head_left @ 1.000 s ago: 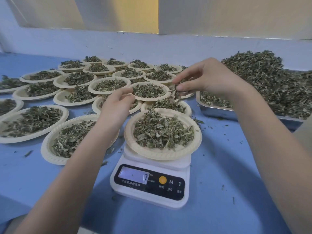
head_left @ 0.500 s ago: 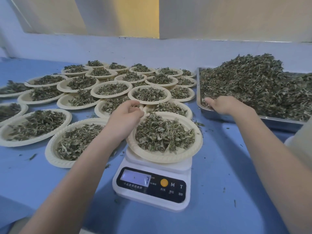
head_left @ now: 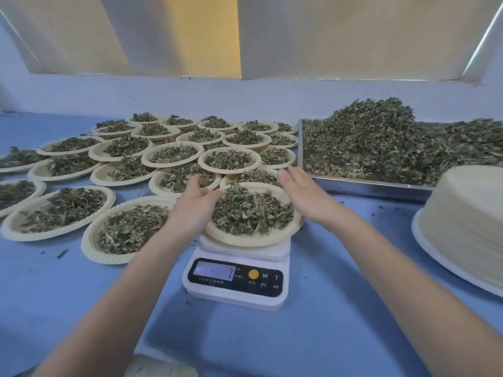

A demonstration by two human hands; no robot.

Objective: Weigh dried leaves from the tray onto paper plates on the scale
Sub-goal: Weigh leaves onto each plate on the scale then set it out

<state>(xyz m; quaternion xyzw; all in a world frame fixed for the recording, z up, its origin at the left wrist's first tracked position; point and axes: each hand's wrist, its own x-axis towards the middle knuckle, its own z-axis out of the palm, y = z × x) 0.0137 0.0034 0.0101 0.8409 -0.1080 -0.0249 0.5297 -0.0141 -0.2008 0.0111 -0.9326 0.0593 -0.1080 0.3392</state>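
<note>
Round cream paper plate (head_left: 253, 238) of dried green leaves (head_left: 251, 212), frame centre, is flanked by left hand (head_left: 194, 205) and right hand (head_left: 306, 198); fingers relaxed, nothing grasped. Rim best gripped evenly, lifted level.

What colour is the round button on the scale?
Orange: the round button on the white kitchen scale, clearest in the head view.

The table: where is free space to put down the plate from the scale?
Bare table lies near the front left, before the filled plates, and also between the scale and the plate stack. Behind the scale it is crowded: plates overlap up to the tray.
</note>
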